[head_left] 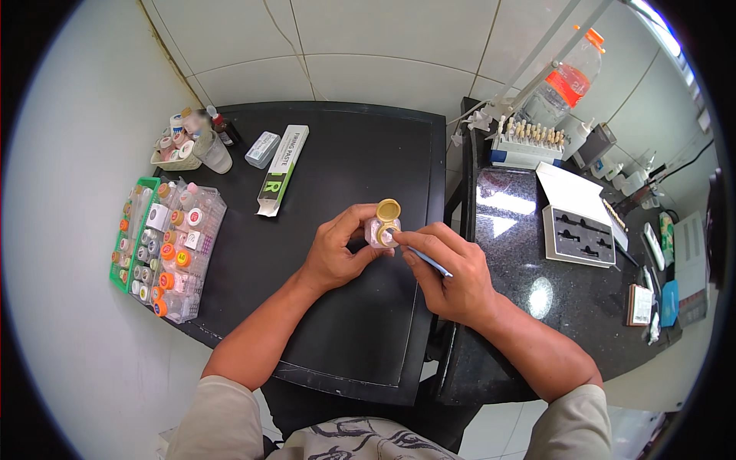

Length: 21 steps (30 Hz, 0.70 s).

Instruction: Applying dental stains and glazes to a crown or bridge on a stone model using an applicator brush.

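My left hand [341, 245] is closed round a small clear jar [373, 236] with a gold flip lid [389, 209] standing open above its rim. My right hand [452, 276] grips a slim tool with a light blue handle [431, 261], its far end at the jar's mouth, where my fingertips hide most of it. Both hands are over the black table [345, 337], near its right side. The jar's contents are too small to make out.
A long paste box [283, 169] and grey case [262, 150] lie behind my left hand. Jar trays [176, 253] and a container basket [170, 157] sit left. The right counter [506, 291] holds shade tabs [529, 142], an open case [579, 234], a water bottle [571, 73] and small tools.
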Motion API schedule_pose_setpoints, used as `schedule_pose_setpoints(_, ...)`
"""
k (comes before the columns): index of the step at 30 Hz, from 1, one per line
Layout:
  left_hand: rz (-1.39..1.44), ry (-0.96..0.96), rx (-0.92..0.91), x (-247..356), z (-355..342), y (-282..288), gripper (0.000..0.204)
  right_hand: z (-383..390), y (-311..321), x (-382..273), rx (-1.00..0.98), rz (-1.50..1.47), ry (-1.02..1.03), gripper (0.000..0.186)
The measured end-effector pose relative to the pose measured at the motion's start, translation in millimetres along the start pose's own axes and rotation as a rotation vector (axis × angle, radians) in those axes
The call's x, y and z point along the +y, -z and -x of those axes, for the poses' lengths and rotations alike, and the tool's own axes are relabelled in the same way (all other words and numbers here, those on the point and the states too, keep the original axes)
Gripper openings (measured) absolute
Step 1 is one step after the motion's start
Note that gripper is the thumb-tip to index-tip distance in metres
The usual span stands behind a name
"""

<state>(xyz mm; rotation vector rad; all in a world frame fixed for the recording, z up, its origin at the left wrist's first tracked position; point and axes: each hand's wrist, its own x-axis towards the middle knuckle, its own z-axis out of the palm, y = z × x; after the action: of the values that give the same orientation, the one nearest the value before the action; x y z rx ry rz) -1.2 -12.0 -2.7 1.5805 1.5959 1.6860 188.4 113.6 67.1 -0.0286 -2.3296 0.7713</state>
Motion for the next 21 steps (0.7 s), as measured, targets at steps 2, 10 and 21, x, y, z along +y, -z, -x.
schedule_pose_setpoints(2, -0.019, -0.007, -0.004, -2.7, 0.9, 0.7, 0.051, -0.4, -0.2, 0.7, 0.000, -0.007, -0.004, 0.027)
schedule_pose_setpoints(10, -0.071, -0.040, -0.060, -2.7, -0.1, 3.2, 0.051, 0.0, 4.8, 2.5, -0.073, -0.125, -0.017, 0.015)
schedule_pose_setpoints(21, -0.125, -0.089, -0.039, -5.0, -1.1, 3.9, 0.050, 0.0, 5.6, -1.4, -0.038, -0.071, -0.031, 0.015)
